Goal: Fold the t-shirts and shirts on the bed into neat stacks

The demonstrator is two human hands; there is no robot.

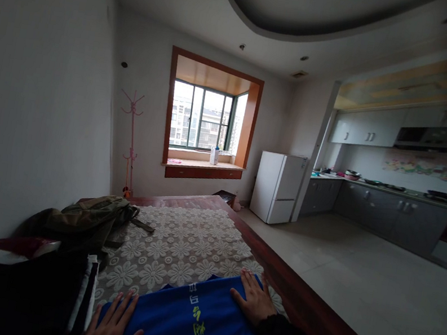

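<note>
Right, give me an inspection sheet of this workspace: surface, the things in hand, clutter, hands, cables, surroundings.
Surface: dark wooden table partly covered by a white lace floral cloth.
Things in hand: blue garment with yellow-green print, lying flat on the lace cloth.
Clutter: olive-green bag by the wall; pile of dark clothes with a red and white piece on top, left of the garment.
Hands: left hand flat on the garment's near left end; right hand flat on its far right end; both open, fingers spread.
Cables: nothing seen.
Surroundings: bay window, pink coat stand, white fridge, kitchen counter with grey cabinets, tiled floor.
</note>
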